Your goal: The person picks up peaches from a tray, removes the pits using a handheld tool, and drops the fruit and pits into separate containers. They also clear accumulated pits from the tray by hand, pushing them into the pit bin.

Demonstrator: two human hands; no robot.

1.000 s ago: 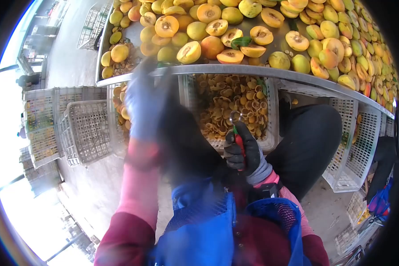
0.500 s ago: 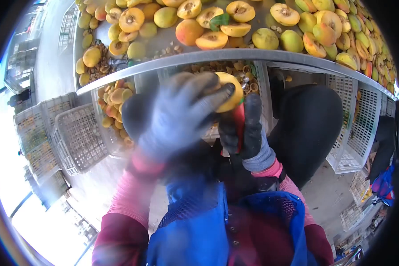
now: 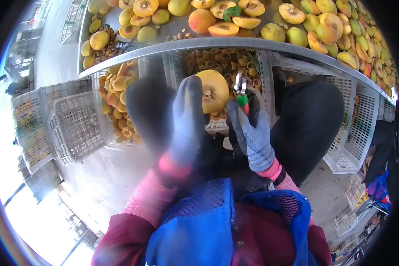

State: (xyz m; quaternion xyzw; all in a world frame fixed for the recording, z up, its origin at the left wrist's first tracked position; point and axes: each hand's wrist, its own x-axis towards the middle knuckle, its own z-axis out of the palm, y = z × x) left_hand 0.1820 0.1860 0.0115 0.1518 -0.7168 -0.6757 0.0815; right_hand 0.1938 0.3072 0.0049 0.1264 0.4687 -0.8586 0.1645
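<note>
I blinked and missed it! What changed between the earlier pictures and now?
The left hand moved from the table's metal edge rightward and toward the body, and has taken hold of a cut fruit. The right hand still holds the red-and-green tool.

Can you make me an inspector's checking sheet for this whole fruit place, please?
Surface: table with a metal rim, crowded with whole and cut fruit.
Job's things: held fruit, cut face showing, brown in the middle; tool with a red and green handle and metal end.
Clutter: a green leaf and brown bits among the fruit.
Left hand: gloved, gripping the held fruit.
Right hand: gloved, gripping the tool.
Cables: nothing seen.
Surroundings: crates on both sides; fruit pieces below the table's edge.
</note>
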